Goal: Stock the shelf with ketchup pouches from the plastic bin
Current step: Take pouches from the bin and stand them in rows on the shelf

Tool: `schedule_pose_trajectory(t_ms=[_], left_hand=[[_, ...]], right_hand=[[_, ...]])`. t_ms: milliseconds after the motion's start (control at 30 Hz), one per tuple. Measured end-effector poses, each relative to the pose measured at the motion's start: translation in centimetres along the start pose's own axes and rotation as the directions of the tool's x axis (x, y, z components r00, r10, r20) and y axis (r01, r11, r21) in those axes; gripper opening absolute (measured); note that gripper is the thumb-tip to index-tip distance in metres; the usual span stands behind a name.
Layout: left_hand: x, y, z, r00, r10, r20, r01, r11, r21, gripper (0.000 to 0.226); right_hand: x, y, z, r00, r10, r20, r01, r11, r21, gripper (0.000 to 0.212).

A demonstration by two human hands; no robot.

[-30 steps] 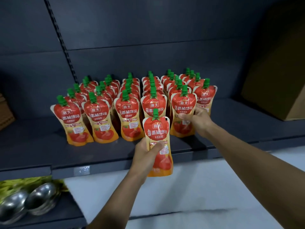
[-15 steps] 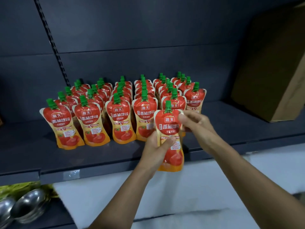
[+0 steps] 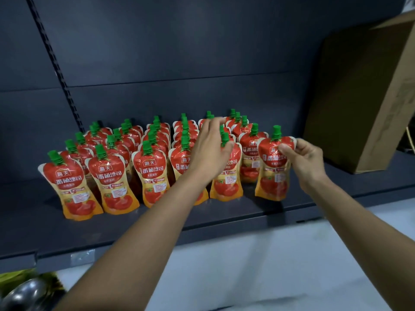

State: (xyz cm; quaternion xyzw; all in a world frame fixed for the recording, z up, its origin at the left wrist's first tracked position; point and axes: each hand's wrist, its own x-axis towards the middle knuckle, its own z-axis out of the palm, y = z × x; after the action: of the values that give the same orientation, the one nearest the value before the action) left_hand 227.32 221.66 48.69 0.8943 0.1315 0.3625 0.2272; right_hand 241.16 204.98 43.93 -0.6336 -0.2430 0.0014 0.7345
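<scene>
Moved since earlier: the ketchup pouch (image 3: 272,171) that hung in front of the shelf edge now stands on the shelf (image 3: 56,232). It has passed from the left hand (image 3: 208,151) to the right hand (image 3: 305,164).
Right hand: thumb and fingers pinch the pouch's upper right corner, just below the green cap. The other fingers are curled beside it.
Left hand: fingers loose and spread, holding nothing I can make out. It hovers over the neighbouring front pouch (image 3: 226,180), thumb just beside that pouch's cap. Whether it touches the cap, I cannot tell.
Pouch position: at the right end of the front row, roughly upright, its base apparently down on the shelf. It stands near the neighbouring front pouch, with a gap between them.
Stocked pouches (image 3: 69,182): several columns running back towards the rear panel, caps up, labels forward.
Step in hand: placing and squaring one pouch, which starts a new column on the right.
Next move calls for: a gentle release, since a soft pouch may slump, then perhaps a nudge left to close the gap. After that, a reach back for more stock.
Plastic bin: not in view.
Also present: a cardboard box (image 3: 359,97) on the shelf, well to the right.
</scene>
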Motion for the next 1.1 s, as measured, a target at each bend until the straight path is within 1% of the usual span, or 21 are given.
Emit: schedule_pose_trajectory(t_ms=[100,200,233,300,367,400,500,700,833,933,1000,1067,1100], left_hand=[[2.7,-0.1,0.3,0.989,0.028,0.145,-0.057,0.979,0.198,0.058],[4.2,-0.3,0.6,0.956,-0.009,0.293,-0.092,0.94,0.328,0.052],[4.4,-0.3,0.7,0.945,-0.029,0.327,-0.092,0.932,0.35,0.047],[5.0,-0.3,0.7,0.93,-0.047,0.364,-0.092,0.93,0.355,0.037],[5.5,-0.4,0.8,0.926,-0.043,0.375,-0.087,0.943,0.321,0.026],[5.7,-0.4,0.8,0.924,-0.042,0.38,-0.084,0.947,0.309,0.022],[6.1,-0.7,1.0,0.918,-0.035,0.395,-0.091,0.951,0.295,0.017],[6.5,-1.2,1.0,0.91,-0.005,0.415,-0.107,0.963,0.246,0.014],[6.6,-1.4,0.9,0.901,0.01,0.433,-0.123,0.965,0.233,0.014],[6.6,-1.3,0.8,0.9,0.001,0.435,-0.115,0.965,0.236,0.014],[6.5,-1.3,0.9,0.903,-0.007,0.429,-0.106,0.965,0.239,0.017],[6.3,-1.4,0.8,0.908,-0.028,0.417,-0.087,0.964,0.253,0.034],[6.2,-1.4,0.7,0.911,-0.042,0.411,-0.072,0.963,0.259,0.045]], right_hand=[[0.7,1.5,-0.4,0.999,0.044,-0.011,-0.044,0.999,-0.013,0.007],[0.9,2.6,-1.2,0.996,0.085,0.025,-0.084,0.996,-0.02,0.009],[0.8,2.9,-1.5,0.992,0.116,0.058,-0.113,0.993,-0.047,0.015],[0.3,3.7,-2.2,0.972,0.2,0.122,-0.18,0.97,-0.162,0.03],[-0.3,4.9,-2.6,0.95,0.262,0.169,-0.205,0.934,-0.293,0.04],[-0.4,5.5,-2.8,0.943,0.279,0.183,-0.209,0.922,-0.326,0.041],[-0.2,6.1,-2.4,0.932,0.287,0.22,-0.203,0.919,-0.337,0.039],[1.4,6.3,-0.9,0.883,0.3,0.36,-0.161,0.916,-0.367,0.036],[2.3,6.6,-0.8,0.856,0.332,0.396,-0.183,0.911,-0.368,0.034],[2.8,6.6,-0.9,0.838,0.34,0.426,-0.173,0.907,-0.383,0.032],[2.7,6.4,-0.9,0.829,0.34,0.444,-0.165,0.907,-0.386,0.037],[2.4,6.1,-1.2,0.84,0.311,0.444,-0.142,0.917,-0.374,0.047],[2.3,5.7,-1.4,0.864,0.272,0.423,-0.116,0.927,-0.357,0.049]])
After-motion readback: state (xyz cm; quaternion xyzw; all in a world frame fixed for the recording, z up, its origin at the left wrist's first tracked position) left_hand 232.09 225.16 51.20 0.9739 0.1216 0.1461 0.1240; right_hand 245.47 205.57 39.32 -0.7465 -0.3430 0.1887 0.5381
